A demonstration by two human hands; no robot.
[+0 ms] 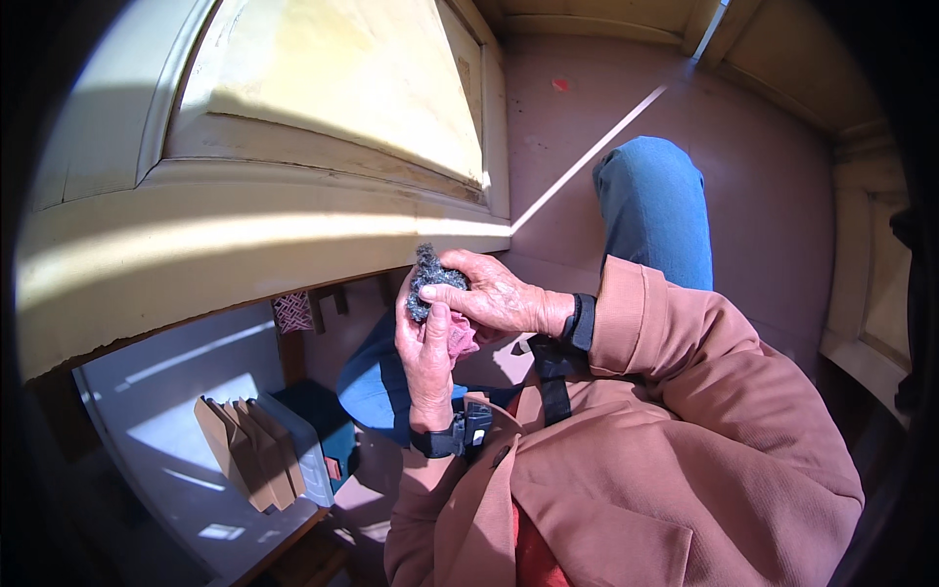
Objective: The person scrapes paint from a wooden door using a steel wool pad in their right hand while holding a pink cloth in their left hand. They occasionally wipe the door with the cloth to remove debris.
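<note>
A dark grey wad of steel wool is held between both hands, with a loose tuft sticking up at its top. My left hand cups the wad from the left and below. Across the front, my right hand presses it with the thumb, its fingers curled behind. A crumpled pink cloth bulges out under the right hand, beside the left palm; how it is gripped is partly hidden. Just past the hands runs the lower edge of a cream-painted panelled wooden piece, its paint worn and chipped along the edge.
At the lower left, brown folded card pieces stand beside a translucent plastic bin on a pale surface. My denim-covered knee rises over the pinkish floor. More panelled wood stands at the right.
</note>
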